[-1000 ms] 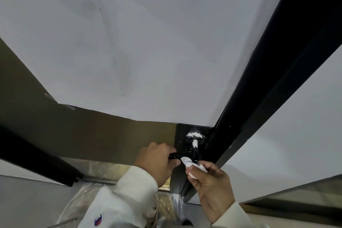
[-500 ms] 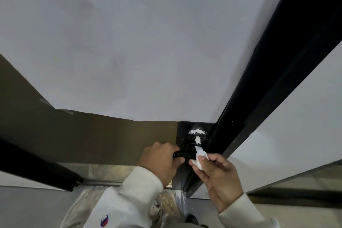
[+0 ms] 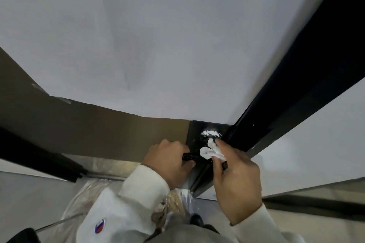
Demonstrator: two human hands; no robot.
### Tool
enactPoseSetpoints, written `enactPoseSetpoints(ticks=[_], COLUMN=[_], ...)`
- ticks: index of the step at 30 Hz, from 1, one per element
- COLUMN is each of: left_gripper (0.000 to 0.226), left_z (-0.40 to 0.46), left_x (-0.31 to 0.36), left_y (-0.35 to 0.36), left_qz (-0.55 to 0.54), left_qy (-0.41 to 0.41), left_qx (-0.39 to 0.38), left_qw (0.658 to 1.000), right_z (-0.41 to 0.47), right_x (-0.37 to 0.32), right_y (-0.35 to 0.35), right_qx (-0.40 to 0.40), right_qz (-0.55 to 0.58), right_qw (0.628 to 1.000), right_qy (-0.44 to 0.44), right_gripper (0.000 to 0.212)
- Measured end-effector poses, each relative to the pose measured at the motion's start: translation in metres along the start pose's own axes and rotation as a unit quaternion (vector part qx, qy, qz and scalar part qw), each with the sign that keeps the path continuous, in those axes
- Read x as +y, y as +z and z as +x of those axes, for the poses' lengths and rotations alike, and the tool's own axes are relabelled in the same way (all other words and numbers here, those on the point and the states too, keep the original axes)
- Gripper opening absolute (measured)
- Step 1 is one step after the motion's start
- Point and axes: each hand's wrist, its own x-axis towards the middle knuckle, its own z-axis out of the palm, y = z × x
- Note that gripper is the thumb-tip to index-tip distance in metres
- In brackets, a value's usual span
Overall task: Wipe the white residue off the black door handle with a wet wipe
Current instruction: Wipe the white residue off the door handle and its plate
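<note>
The black door handle (image 3: 192,157) juts left from a black plate at the door's edge. My left hand (image 3: 168,161) is wrapped around the lever's free end. White residue (image 3: 210,133) smears the round base above the lever. My right hand (image 3: 236,179) pinches a crumpled white wet wipe (image 3: 211,151) and presses it against the handle's neck just below the residue, with the index finger stretched up to the base. The inner part of the lever is hidden by the wipe.
The white door panel (image 3: 158,45) fills the upper view, with a brown band (image 3: 98,132) across it at handle height. A black door frame (image 3: 286,89) runs diagonally at the right. Clear plastic sheeting (image 3: 83,199) covers the floor below, near my shoe (image 3: 196,220).
My right hand has carried the wipe from below the lever up onto the handle's neck, close under the white residue. My left hand has kept its hold on the lever.
</note>
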Motion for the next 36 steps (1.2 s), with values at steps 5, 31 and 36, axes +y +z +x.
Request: enactPoseSetpoints(ticks=[5,31,36], left_gripper=[0.025,0.025,0.024], left_z=[0.0,0.0,-0.002], left_x=[-0.003,-0.007,-0.005], left_y=[0.003,0.005,0.003], left_qz=[-0.007,-0.023,-0.015], left_qy=[-0.001,0.03,0.032], left_qx=[0.009,0.026,0.031], left_qw=[1.0,0.999,0.999], right_z=[0.012,0.006,0.011], right_x=[-0.003,-0.005,-0.006], right_y=[0.004,0.026,0.036], right_qx=[0.019,0.06,0.032], right_qz=[-0.033,0.055,0.317], right_qw=[0.998,0.982,0.87], right_qy=[-0.057,0.172,0.376], right_gripper=[0.018,0.005,0.002])
